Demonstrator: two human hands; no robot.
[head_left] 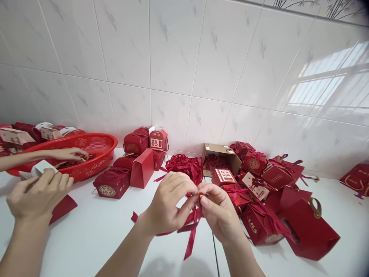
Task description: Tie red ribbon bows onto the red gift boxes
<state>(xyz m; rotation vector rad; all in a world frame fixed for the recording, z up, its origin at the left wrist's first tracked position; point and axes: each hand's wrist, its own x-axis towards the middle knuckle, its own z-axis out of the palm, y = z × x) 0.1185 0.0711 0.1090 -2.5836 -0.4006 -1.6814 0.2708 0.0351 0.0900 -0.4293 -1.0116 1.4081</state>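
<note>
Both my hands meet above the white table in the head view, their fingertips pinched together. My left hand is closed on a dark red ribbon, whose loose ends hang below and to the left. In my right hand, thumb and fingers grip a small gold bell-like bead beside the ribbon. Exactly how ribbon and bead join is hidden by the fingers. Just behind my hands lies a heap of red ribbons, next to an open cardboard box with more dark red pieces inside.
Red gift boxes stand on the left; more tied boxes and a red bag crowd the right. At far left, another person's hand holds a box, and their other hand reaches into a red plastic basket. A tiled wall rises behind.
</note>
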